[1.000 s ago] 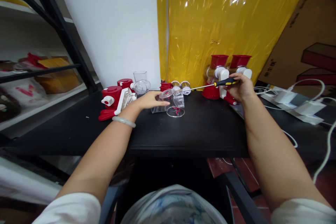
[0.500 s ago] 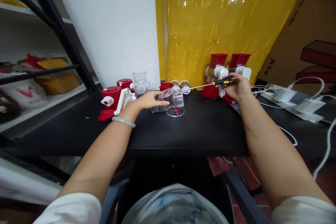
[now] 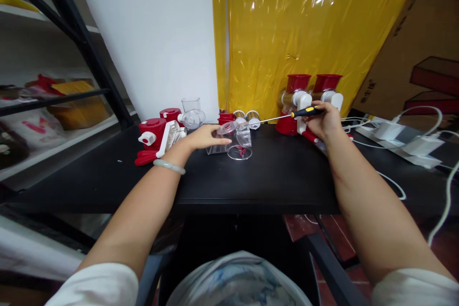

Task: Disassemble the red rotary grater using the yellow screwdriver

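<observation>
My left hand point(image 3: 208, 137) is closed around a clear plastic housing point(image 3: 244, 139) that lies on its side on the black table, its round open end toward me. Small red pieces point(image 3: 242, 152) show through the clear wall. In my right hand point(image 3: 324, 118) is a screwdriver point(image 3: 308, 111) with a black and yellow handle, held nearly level. Its long shaft points left, and the tip is by the upper right of the housing; whether it touches a screw is too small to tell.
Red and white grinder parts point(image 3: 152, 134) and another clear housing point(image 3: 193, 114) stand left. Metal drum graters point(image 3: 253, 118) lie behind. Two assembled red and white rotary graters point(image 3: 298, 82) stand back right. White chargers and cables point(image 3: 390, 128) lie at the right of the table point(image 3: 258, 186).
Almost nothing differs. The screwdriver handle and my right hand have shifted very slightly; my left hand and the clear housing stay in place.
</observation>
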Motion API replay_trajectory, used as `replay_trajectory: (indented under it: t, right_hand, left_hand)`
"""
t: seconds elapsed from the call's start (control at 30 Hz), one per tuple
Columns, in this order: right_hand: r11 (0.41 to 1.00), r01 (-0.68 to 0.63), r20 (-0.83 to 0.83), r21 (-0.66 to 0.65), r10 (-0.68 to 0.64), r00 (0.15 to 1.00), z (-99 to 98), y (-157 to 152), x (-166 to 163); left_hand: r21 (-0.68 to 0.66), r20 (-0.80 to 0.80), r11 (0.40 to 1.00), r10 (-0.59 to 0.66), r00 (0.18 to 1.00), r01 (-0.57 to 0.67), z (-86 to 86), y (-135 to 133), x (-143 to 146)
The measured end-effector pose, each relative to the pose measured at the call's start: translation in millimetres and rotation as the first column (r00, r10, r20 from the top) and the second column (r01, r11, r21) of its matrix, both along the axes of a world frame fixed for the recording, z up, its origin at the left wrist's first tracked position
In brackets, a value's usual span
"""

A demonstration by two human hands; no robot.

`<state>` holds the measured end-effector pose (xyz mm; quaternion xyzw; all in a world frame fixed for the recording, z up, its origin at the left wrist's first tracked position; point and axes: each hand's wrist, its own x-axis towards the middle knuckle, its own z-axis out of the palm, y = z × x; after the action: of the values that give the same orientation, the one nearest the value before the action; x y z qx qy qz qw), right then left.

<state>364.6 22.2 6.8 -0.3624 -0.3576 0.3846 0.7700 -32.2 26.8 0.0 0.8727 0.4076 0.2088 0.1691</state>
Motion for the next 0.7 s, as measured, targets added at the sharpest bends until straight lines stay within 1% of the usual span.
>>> replay_trajectory:
  t: [0.03, 0.07, 0.13, 0.2, 0.27, 0.3, 0.37, 0.47, 0.53, 0.57, 0.63, 0.7]
  right_hand:
    - [1.0, -0.012, -0.002, -0.004, 0.012, 1.0, 0.0, 0, 1]
    - [1.0, 0.004, 0.009, -0.013, -0.004, 1.0, -1.0, 1, 3]
    - [0.995, 0.095, 0.064, -0.04, -0.092, 0.994, -5.0, 6, 8]
    - [0.978, 0.2, 0.158, -0.065, -0.188, 0.969, -10.2, 13, 14]
    - [0.964, 0.256, 0.235, -0.064, -0.235, 0.943, -13.4, 18, 15]
    - [0.964, 0.259, 0.239, -0.056, -0.239, 0.941, -13.7, 19, 15]
    - [0.973, 0.228, 0.168, -0.033, -0.219, 0.961, -11.5, 17, 10]
    - [0.993, 0.116, 0.021, -0.013, -0.116, 0.993, -6.0, 12, 3]
    - [0.998, 0.056, 0.001, -0.012, -0.056, 0.998, -4.9, 10, 3]
    - [0.999, 0.052, 0.012, -0.016, -0.051, 0.999, -5.7, 10, 4]
    - [0.994, 0.103, 0.071, -0.033, -0.101, 0.992, -9.3, 13, 9]
    - [0.978, 0.198, 0.169, -0.057, -0.186, 0.968, -14.0, 17, 14]
  left_hand:
    - [0.001, 0.004, 1.0, -0.003, 1.0, 0.003, 0.1, 0, 0]
    - [-0.002, 0.007, 1.0, -0.003, 1.0, 0.003, 0.4, -1, 0]
    - [-0.019, 0.012, 1.0, 0.004, 1.0, -0.004, 1.5, -3, 1]
    - [-0.034, 0.011, 0.999, 0.013, 1.0, -0.012, 2.9, -4, 3]
    - [-0.038, 0.004, 0.999, 0.021, 1.0, -0.021, 3.9, -6, 3]
    - [-0.038, 0.0, 0.999, 0.021, 1.0, -0.021, 4.1, -6, 4]
    - [-0.034, -0.006, 0.999, 0.018, 1.0, -0.019, 3.9, -5, 3]
    - [-0.022, -0.013, 1.0, 0.021, 1.0, -0.022, 3.0, -4, 2]
    - [-0.016, -0.013, 1.0, 0.025, 1.0, -0.025, 2.6, -4, 2]
    - [-0.017, -0.01, 1.0, 0.023, 1.0, -0.023, 2.6, -4, 2]
    - [-0.028, 0.0, 1.0, 0.013, 1.0, -0.013, 3.0, -5, 2]
    - [-0.039, 0.007, 0.999, 0.008, 1.0, -0.007, 3.6, -6, 3]
